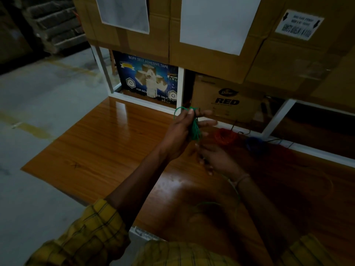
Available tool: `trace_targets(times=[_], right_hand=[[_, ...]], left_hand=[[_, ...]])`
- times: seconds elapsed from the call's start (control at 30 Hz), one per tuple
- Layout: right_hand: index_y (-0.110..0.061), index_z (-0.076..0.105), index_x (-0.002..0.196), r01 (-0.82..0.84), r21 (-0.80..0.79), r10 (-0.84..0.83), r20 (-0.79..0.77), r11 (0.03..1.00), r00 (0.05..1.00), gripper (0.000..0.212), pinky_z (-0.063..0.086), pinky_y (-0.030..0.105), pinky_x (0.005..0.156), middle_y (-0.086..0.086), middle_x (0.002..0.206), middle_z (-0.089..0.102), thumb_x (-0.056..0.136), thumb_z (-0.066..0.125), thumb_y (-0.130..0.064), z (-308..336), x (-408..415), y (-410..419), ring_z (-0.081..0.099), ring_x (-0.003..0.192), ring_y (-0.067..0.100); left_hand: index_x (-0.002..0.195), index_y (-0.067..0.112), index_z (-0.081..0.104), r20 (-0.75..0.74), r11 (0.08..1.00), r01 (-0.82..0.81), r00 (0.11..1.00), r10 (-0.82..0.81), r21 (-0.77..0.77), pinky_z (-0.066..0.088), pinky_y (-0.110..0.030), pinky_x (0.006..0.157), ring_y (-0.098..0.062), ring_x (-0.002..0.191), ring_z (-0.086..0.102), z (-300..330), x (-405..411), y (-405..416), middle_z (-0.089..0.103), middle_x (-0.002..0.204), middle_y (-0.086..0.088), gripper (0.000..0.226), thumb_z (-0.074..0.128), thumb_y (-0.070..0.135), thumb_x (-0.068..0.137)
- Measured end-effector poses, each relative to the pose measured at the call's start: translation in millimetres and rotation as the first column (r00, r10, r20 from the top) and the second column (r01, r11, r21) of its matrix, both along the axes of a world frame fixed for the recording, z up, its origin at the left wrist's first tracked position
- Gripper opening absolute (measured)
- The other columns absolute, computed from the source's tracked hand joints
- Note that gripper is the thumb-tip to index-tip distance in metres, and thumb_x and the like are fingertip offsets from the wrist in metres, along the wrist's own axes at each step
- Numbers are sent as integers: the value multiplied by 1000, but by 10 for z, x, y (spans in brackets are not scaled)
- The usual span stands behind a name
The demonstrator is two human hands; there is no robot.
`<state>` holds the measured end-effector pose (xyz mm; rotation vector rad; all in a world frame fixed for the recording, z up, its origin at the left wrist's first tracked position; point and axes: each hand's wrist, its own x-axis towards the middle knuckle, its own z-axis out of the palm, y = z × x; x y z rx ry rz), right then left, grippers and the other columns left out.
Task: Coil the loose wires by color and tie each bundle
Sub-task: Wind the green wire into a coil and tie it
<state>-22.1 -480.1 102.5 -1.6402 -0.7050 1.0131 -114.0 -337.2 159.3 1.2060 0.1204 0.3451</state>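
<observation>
My left hand point(184, 129) is raised over the wooden table point(107, 143) and holds a small coil of green wire point(195, 129) wound around its fingers. The loose end of the green wire point(235, 191) trails down past my right wrist toward me. My right hand point(213, 159) sits just below and to the right of the coil, fingers curled on the green strand; the grip itself is blurred. A red wire bundle point(225, 138) and a blue wire bundle point(255, 144) lie on the table further right, with thin black wires point(276, 141) near them.
Large cardboard boxes point(221, 47) are stacked close behind the table on a white frame point(180, 87). An adhesive tape carton point(148, 79) and a brown "RED" box point(226, 100) stand below. Grey floor point(38, 112) lies to the left.
</observation>
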Motion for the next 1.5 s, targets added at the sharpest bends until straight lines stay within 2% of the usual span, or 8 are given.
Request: trace_targets(times=[0.1, 0.3, 0.53, 0.67, 1.1, 1.23, 1.37, 1.5], right_hand=[[-20, 69, 102, -167, -20, 166, -56, 986, 985, 26, 38, 22, 35, 5, 63, 51, 108, 48, -36, 68, -181, -4, 33, 37, 11], [-10, 59, 115, -376, -154, 384, 21, 914, 923, 20, 38, 23, 37, 7, 65, 55, 106, 53, -28, 446, -193, -254, 34, 36, 11], [-10, 69, 109, -320, 10, 302, 301, 947, 905, 22, 40, 26, 41, 2, 62, 56, 103, 56, -26, 1107, -9, -433, 44, 45, 23], [1, 64, 100, -121, 252, 76, 181, 960, 981, 27, 28, 19, 34, 2, 51, 42, 102, 50, -22, 1272, 265, -393, 32, 35, 13], [-11, 74, 94, 151, 187, -226, 494, 971, 839, 25, 39, 21, 50, 5, 67, 56, 102, 61, -31, 637, 868, 41, 49, 51, 2], [-21, 71, 106, 82, 31, -87, 275, 996, 958, 16, 45, 23, 59, 0, 89, 71, 103, 55, -21, 249, 695, -6, 62, 70, 8], [-26, 67, 113, -62, -185, 96, 181, 981, 979, 23, 32, 24, 43, 6, 82, 59, 107, 48, -37, 99, 90, -42, 44, 51, 7], [-38, 65, 103, -191, -240, 235, 166, 952, 958, 17, 31, 25, 40, 4, 77, 61, 107, 49, -39, 221, -391, -165, 42, 47, 9]], left_hand=[[138, 2, 43, -30, 988, -150, 988, 151, 20, 54, -57, 107, -32, 136, 61, -100, 59, 40, 56, 150, -19, 36, 29, 28, 117], [147, 8, 40, -120, 930, -191, 964, 238, 314, 48, -52, 114, -22, 147, 48, -244, 32, 194, 47, 161, -2, 48, 34, 43, 114], [147, 15, 46, -165, 921, -58, 978, 131, 385, 58, -43, 104, -25, 141, 55, -306, -50, 210, 48, 158, -4, 45, 33, 43, 115], [141, 9, 49, -204, 896, 73, 979, 20, 438, 59, -37, 76, -36, 109, 73, -341, -97, 121, 65, 136, -20, 43, 33, 40, 116], [133, -1, 57, -118, 926, 354, 922, -369, -129, 47, -22, 51, -21, 70, 71, -232, -203, 16, 68, 117, -25, 47, 29, 32, 114], [138, -1, 55, 13, 904, 340, 937, -349, -260, 48, -20, 56, -14, 73, 65, -172, -166, 39, 71, 125, -16, 51, 24, 33, 116], [156, 2, 34, 126, 880, 349, 937, -326, -321, 48, -24, 69, -20, 93, 68, -141, -104, 114, 38, 166, -22, 64, 15, 48, 115], [154, 2, 38, -17, 940, 209, 975, -222, -268, 56, -29, 76, -33, 116, 72, -181, -71, 174, 35, 167, -16, 87, 10, 68, 106]])
